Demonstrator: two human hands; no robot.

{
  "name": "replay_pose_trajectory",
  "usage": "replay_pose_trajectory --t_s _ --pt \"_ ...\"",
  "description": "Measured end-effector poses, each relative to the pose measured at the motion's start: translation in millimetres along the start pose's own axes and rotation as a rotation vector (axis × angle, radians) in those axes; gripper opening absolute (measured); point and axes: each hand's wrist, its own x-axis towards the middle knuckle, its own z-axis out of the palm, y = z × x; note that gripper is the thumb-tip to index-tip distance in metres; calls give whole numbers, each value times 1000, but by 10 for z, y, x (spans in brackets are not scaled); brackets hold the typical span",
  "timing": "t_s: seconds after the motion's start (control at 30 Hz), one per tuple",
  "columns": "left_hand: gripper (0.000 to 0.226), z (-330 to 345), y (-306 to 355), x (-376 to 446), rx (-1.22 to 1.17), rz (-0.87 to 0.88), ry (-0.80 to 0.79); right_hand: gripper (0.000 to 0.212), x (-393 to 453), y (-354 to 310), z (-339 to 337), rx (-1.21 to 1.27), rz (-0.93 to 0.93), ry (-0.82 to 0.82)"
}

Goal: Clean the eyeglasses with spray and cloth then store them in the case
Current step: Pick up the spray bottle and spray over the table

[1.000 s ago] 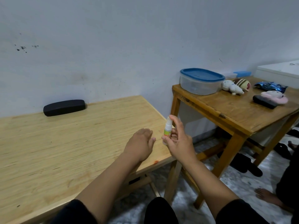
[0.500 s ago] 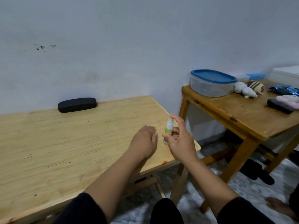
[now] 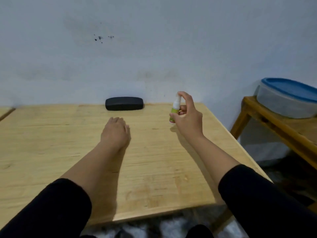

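My sleeves point(image 3: 56, 208) are black. The spray bottle point(image 3: 174, 109) at one o'clock is white with a lime-green label band. The case point(image 3: 124, 103) at twelve o'clock is plain matte black. The table point(image 3: 51, 134) is pale blond wood with fine darker grain streaks. The wall point(image 3: 154, 48) is bluish white with small black specks. At three o'clock a container point(image 3: 284, 103) is translucent grey with a blue lid, on a darker amber-brown wooden table point(image 3: 274, 124).

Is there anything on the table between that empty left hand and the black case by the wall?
Nothing visible. Only bare wood lies between the left hand and the closed black case. The spray bottle in the right hand is off to the side.
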Motion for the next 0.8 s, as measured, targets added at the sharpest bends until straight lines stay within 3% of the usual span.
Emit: replay_pose_trajectory --t_s 0.47,0.8 --pt "56 262 -158 208 54 -58 37 59 1071 263 1072 -27 34 -67" --pt "56 263 -170 203 29 -53 44 66 1323 555 1349 -88 -27 -57"
